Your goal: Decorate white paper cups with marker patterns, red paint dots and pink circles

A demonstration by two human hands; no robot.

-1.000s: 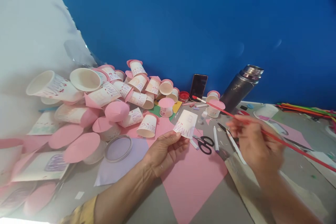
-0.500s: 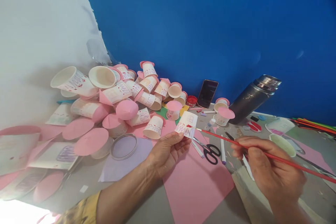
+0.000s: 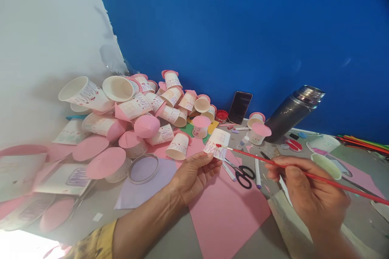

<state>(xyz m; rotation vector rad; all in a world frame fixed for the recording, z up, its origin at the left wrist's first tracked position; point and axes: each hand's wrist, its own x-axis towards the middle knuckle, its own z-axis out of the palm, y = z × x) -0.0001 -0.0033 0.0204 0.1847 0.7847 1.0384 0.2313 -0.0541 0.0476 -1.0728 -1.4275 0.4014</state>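
Note:
Between the fingers and thumb of my left hand (image 3: 194,174) is a small white paper cup (image 3: 221,138), its rim end down, with purple zigzag lines, a drawn window and red dabs on its side. My right hand (image 3: 316,194) grips a thin red paintbrush (image 3: 330,184) like a pen. The brush's red tip meets, or nearly meets, the cup's side. Just below the cup, black-handled scissors (image 3: 243,176) lie on a sheet of pink paper (image 3: 229,218). White markers (image 3: 258,173) lie beside the scissors.
Many decorated cups with pink paper tops (image 3: 106,163) are heaped at the left. A phone (image 3: 240,107) leans on the blue wall, near a red paint pot (image 3: 221,116). A dark flask (image 3: 293,113) stands at the right. A tape ring (image 3: 143,168) rests on lilac paper (image 3: 133,194).
The brush tip stays at the cup's side, with my right hand shifted very slightly. The cup has moved a touch to the right in the view.

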